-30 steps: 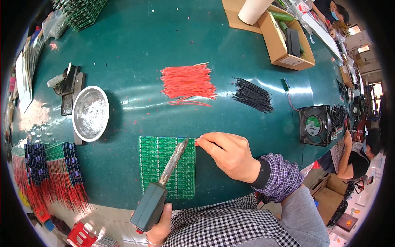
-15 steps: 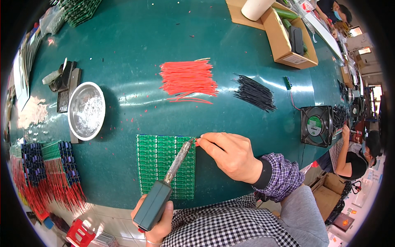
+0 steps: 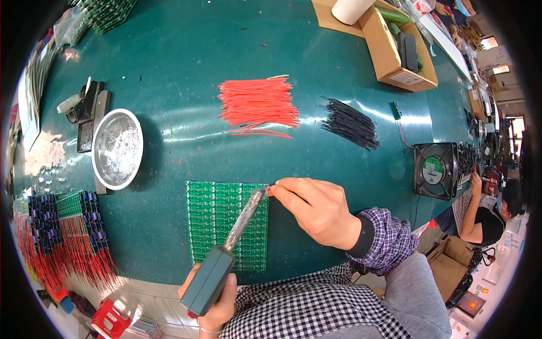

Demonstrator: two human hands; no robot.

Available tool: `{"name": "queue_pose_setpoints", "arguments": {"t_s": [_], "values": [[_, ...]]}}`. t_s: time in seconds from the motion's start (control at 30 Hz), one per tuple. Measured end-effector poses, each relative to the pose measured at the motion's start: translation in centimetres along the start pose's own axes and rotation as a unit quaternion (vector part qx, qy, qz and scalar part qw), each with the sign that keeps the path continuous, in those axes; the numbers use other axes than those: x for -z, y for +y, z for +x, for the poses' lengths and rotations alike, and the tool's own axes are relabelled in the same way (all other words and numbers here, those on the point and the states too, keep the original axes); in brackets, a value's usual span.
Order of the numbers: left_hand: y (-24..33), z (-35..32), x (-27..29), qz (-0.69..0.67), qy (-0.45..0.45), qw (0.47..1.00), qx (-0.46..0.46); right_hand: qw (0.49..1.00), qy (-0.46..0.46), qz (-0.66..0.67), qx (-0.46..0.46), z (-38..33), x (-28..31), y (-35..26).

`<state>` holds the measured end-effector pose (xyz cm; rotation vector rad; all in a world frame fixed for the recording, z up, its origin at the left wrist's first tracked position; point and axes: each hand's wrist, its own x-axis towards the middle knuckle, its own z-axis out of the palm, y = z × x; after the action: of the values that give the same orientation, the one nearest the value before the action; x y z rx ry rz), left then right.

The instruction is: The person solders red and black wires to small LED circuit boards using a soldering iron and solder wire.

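My left hand is wrapped round the dark green handle of a soldering iron. The iron slants up and to the right, its tip at the top right corner of a green circuit board panel. By that same corner, the thumb and forefinger of my right hand pinch a short red wire, of which only the end shows. Whether the tip touches the wire cannot be made out. Beyond the panel lie a pile of red wires and a smaller bundle of black wires.
On the left stands a white-rimmed bowl with silvery residue, near stacked boards with red wires. A black fan is at the right, a cardboard box at the far right. Another person sits farther right.
The iron's tip has shifted slightly right, closer to the panel's corner and the red wire. My right hand keeps its pinch. The whole view has moved a little.
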<state>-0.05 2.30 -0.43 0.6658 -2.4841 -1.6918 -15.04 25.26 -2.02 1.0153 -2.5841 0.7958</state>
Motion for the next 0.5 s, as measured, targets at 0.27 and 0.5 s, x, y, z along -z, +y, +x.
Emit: {"name": "queue_pose_setpoints", "arguments": {"t_s": [0.27,0.5], "values": [[-0.4,-1.7,0.7,-0.051,0.074,0.993,0.079,1.0,0.015,-0.009,-0.008,0.2,0.0,-0.3],[-0.2,-1.8,0.5,-0.018,0.046,0.995,0.088,1.0,0.016,-0.014,-0.013,0.2,0.0,-0.4]]}}
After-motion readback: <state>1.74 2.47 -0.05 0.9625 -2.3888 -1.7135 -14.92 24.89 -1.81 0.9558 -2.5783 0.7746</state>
